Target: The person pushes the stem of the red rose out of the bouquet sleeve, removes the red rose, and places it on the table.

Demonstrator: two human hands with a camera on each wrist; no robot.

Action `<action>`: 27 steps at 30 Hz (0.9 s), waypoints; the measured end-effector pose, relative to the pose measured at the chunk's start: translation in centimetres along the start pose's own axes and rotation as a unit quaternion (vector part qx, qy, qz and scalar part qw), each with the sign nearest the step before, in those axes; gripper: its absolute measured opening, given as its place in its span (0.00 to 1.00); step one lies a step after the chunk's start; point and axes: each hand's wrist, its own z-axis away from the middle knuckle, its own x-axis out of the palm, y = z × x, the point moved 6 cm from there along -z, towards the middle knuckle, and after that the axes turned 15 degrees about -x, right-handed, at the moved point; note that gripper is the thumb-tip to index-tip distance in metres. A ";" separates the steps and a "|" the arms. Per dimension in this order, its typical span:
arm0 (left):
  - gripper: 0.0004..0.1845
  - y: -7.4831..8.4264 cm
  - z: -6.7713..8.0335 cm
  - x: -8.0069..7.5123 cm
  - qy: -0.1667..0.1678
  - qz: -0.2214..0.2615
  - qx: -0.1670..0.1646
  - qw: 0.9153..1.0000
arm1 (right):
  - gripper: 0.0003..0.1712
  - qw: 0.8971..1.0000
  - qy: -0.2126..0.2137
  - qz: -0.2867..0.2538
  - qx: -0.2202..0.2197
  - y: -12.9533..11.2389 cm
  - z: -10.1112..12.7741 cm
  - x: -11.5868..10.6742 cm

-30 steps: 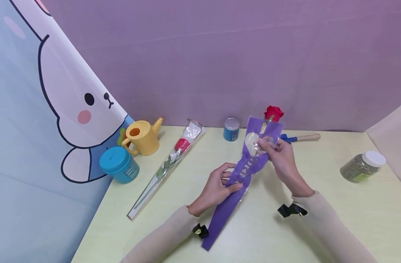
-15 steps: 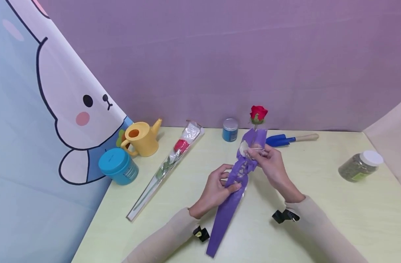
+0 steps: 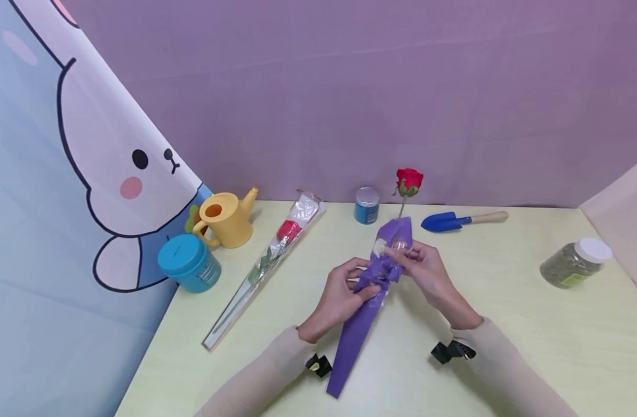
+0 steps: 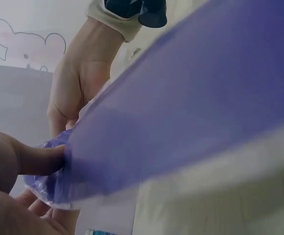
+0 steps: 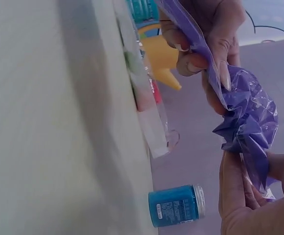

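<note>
narrow end of a purple wrapper (image 3: 353, 347) points twd the person, who's holding it over abt the middle of the table (image 3: 167, 365). l. hand (image 3: 343, 295) pinches it partway up, thumb on top; r. hand (image 3: 430, 271) pinches the bunched part just above. a red rose (image 3: 410, 178) sticks out the top on a bit of stem. left of that, a 2nd rose (image 3: 288, 231) lies slantwise in clear wrap. white-lidded jar (image 3: 572, 265) nr the right edge, blue tub (image 3: 189, 263) at the left. yellow watering can (image 3: 229, 225) by the back left corner; small jar (image 3: 367, 207) & blue trowel (image 3: 443, 222) along the back edge.
</note>
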 end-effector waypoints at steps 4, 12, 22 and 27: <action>0.23 -0.1 0.2 0.3 -0.017 -0.006 -0.003 1.000 | 0.26 1.000 0.012 0.010 0.000 -0.5 -0.1 -0.7; 0.25 -1.0 1.3 1.1 -0.054 -0.036 -0.025 0.998 | 0.12 0.996 0.075 -0.048 -0.017 -2.2 -1.0 -3.4; 0.28 -1.0 1.5 0.8 -0.064 -0.068 -0.021 0.995 | 0.09 0.985 0.106 -0.123 -0.053 -3.5 -1.6 -4.7; 0.27 0.2 0.8 -0.3 -0.037 -0.056 0.002 0.998 | 0.04 0.985 0.107 -0.122 -0.057 -3.4 -1.6 -4.4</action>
